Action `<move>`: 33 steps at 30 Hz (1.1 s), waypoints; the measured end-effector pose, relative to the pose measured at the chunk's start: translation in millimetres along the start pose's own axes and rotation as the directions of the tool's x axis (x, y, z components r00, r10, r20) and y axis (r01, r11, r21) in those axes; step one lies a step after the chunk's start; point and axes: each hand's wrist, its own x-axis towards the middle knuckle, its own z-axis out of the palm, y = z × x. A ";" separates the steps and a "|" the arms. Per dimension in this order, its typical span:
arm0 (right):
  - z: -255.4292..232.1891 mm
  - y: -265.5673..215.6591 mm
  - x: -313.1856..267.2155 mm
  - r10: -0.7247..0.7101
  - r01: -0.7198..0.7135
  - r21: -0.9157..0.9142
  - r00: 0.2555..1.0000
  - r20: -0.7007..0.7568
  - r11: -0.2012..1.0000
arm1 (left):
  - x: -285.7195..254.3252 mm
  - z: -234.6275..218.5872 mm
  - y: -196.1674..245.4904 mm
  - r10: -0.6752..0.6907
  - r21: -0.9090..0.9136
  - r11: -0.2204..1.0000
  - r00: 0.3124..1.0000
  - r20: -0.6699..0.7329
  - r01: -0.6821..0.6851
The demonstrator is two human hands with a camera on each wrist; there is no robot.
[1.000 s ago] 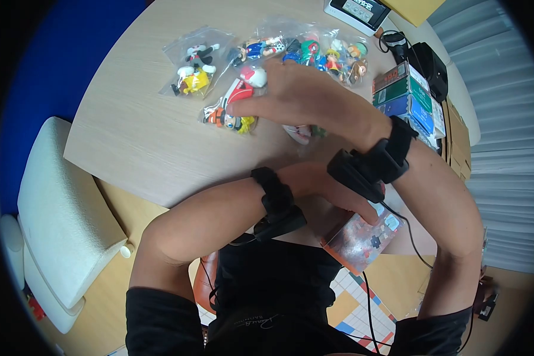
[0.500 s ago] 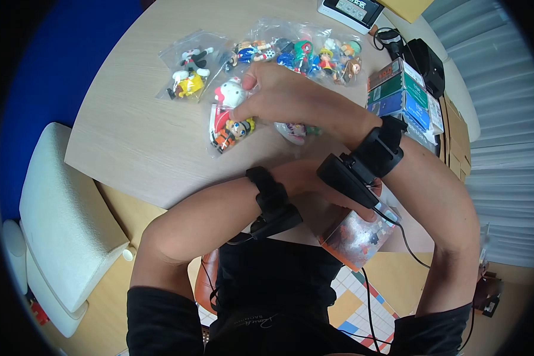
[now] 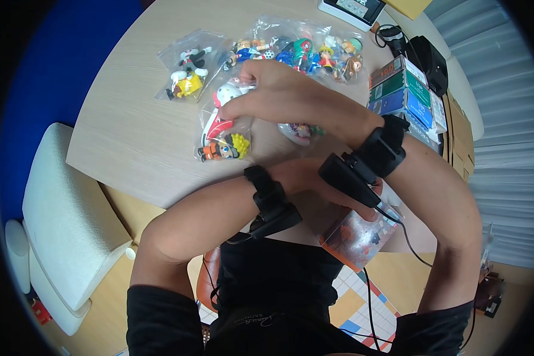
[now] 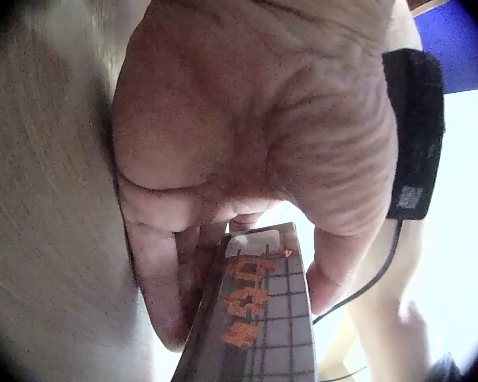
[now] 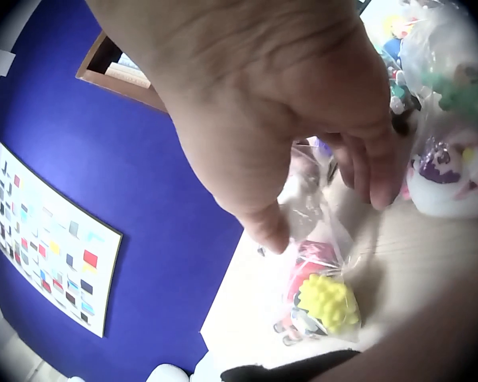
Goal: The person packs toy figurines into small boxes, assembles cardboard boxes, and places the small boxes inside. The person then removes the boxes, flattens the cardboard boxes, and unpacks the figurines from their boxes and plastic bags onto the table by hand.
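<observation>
In the head view my right hand (image 3: 285, 92) has thumb and fingers round the upper part of a clear plastic bag. A white figure (image 3: 226, 95) is partly under the fingers; a red-and-white piece (image 3: 216, 129) and a yellow-haired figure (image 3: 225, 149) lie lower in it. The right wrist view shows the yellow hair (image 5: 327, 302) below the thumb of my hand (image 5: 279, 135). My left hand (image 3: 338, 187), lower and partly behind the right wrist camera, grips a printed box (image 3: 359, 237) near the table edge. In the left wrist view, my hand (image 4: 255, 127) holds the box (image 4: 263, 310) between thumb and fingers.
A bag with two figures (image 3: 187, 84) lies at the upper left. Several bagged figures (image 3: 302, 53) are across the back, and another white piece (image 3: 295, 133) lies below my right forearm. Stacked boxes (image 3: 403, 89), a black device (image 3: 428, 65) and a white device (image 3: 353, 12) stand to the right.
The bag at my right hand has moved down and left, and its yellow-haired figure now hangs lower below the thumb. My right hand has shifted slightly left. The left hand still grips the box.
</observation>
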 end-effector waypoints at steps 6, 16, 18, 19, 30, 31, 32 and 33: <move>-8.1 6.3 -20.7 -0.119 0.152 0.299 0.985 -0.125 0.942 | 0.0 -3.7 1.4 0.105 -0.037 0.994 0.994 -0.002 -0.105; -99.4 4.6 -183.9 -0.022 0.255 0.306 0.800 -0.600 0.917 | 5.3 -1.9 26.1 -0.116 0.031 0.992 0.987 -0.111 0.120; -93.5 18.7 -207.6 0.037 0.311 0.378 0.728 -0.684 0.872 | 0.6 3.6 32.3 0.021 0.237 0.971 0.967 -0.252 0.040; -89.0 23.5 -214.9 0.037 0.315 0.379 0.725 -0.688 0.870 | -0.2 4.8 28.5 0.065 0.284 0.959 0.958 -0.279 0.018; -75.1 56.8 -250.2 0.088 0.277 0.351 0.661 -0.745 0.894 | 0.5 5.0 41.7 0.009 0.571 0.796 0.939 -0.343 0.201; -76.5 58.1 -252.4 0.067 0.277 0.304 0.629 -0.774 0.912 | 0.1 4.8 41.0 0.103 0.634 0.764 0.946 -0.307 0.122; -78.4 59.8 -254.1 0.043 0.274 0.254 0.597 -0.801 0.928 | 0.9 4.8 40.2 0.197 0.691 0.721 0.944 -0.263 0.041; -81.1 62.5 -256.5 0.017 0.225 0.192 0.605 -0.796 0.955 | 2.1 5.4 39.5 0.181 0.692 0.720 0.950 -0.256 0.049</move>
